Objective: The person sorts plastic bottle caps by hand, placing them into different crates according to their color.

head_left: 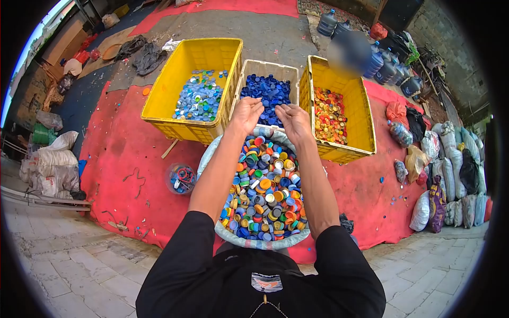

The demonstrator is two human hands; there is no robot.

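Both my arms reach forward over a round sack point(263, 243) full of mixed-colour plastic bottle caps point(262, 185). My left hand point(247, 114) hovers above the near left part of a white crate point(269, 65) of dark blue caps point(265, 93), fingers curled and pressed together. Close by on the right, my right hand point(293, 122) is over the crate's near edge, its fingers bent in toward the thumb. Whatever either hand may hold is hidden or too small to name. A gap separates the two hands.
Left of the white crate stands a yellow crate point(164, 79) with light blue and green caps; on its right, another yellow crate point(360, 122) holds red, orange and yellow ones. A small clear tub point(180, 178) sits left of the sack. Filled bags point(450, 164) and water jugs point(389, 66) line the right.
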